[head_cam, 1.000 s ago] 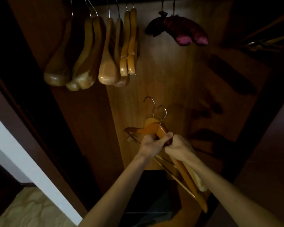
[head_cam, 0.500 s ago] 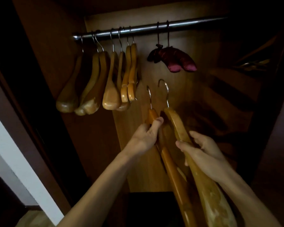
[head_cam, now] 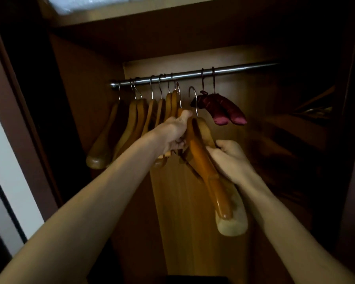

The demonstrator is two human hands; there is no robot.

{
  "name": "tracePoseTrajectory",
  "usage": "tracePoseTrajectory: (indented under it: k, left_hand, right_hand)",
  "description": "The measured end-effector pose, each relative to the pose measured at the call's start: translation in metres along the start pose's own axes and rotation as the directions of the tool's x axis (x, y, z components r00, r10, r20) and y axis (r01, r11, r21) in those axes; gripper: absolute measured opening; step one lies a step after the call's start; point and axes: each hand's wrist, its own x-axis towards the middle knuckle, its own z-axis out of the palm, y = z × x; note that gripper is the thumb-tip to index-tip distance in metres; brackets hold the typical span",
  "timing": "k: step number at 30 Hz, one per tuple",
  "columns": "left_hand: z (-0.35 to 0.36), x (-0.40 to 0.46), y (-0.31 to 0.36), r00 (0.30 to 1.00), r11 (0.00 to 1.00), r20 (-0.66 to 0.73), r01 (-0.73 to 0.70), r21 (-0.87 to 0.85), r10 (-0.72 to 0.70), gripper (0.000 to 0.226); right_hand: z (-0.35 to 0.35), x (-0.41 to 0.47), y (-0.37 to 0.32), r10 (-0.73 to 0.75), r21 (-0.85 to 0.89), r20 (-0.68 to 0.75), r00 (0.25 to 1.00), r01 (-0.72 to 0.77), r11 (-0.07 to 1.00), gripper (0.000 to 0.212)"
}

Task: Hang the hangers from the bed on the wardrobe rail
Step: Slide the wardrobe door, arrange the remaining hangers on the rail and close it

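Observation:
Inside the dark wardrobe a metal rail (head_cam: 234, 69) runs across. Several wooden hangers (head_cam: 131, 128) hang from its left part. I hold two more wooden hangers up just below the rail. My left hand (head_cam: 175, 133) grips the neck of the darker orange hanger (head_cam: 203, 167), its hook (head_cam: 178, 93) close under the rail. My right hand (head_cam: 229, 158) grips the paler hanger (head_cam: 232, 224) behind it, whose hook (head_cam: 193, 99) rises between the hung hangers and the padded ones. Neither hook is over the rail.
Two purple padded hangers (head_cam: 223, 111) hang on the rail to the right of my hands. A shelf (head_cam: 143, 13) lies above the rail. The wardrobe's left side wall (head_cam: 80, 111) and the door frame (head_cam: 14, 111) stand to the left. Dark shelves (head_cam: 312, 111) are on the right.
Both hands have raised the two hangers from waist height to just under the rail. My view has tilted up, so the rail and the shelf above show.

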Motion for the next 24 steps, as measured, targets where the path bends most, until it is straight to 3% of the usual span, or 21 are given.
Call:
tracePoseTrajectory:
  k: [4,8,13,17,24]
  left_hand:
    - [-0.005,0.025,0.022,0.998,0.999,-0.047,-0.033,0.043,0.035,0.046]
    - [-0.007,0.046,0.04,0.999,0.997,-0.036,-0.025,0.075,0.028,0.039]
    - [-0.01,0.071,0.051,0.998,0.991,-0.029,-0.044,0.123,0.047,0.04]
    - [-0.014,0.088,0.056,0.996,0.985,-0.06,-0.055,0.162,0.066,0.041]
    - [-0.011,0.117,0.062,0.981,0.918,-0.111,-0.104,0.383,0.158,0.037]
  right_hand:
    - [0.0,0.027,-0.022,0.011,0.031,-0.084,0.996,-0.008,1.0,0.035]
    - [0.0,0.052,-0.038,0.01,0.02,-0.141,0.99,-0.007,1.0,0.059]
    - [0.0,0.083,-0.048,-0.008,0.046,-0.19,0.982,0.017,0.999,0.014]
    - [0.001,0.102,-0.053,-0.02,-0.012,-0.208,0.978,0.018,1.0,0.015]
    - [-0.002,0.131,-0.06,-0.004,-0.053,-0.224,0.975,-0.008,0.999,0.019]
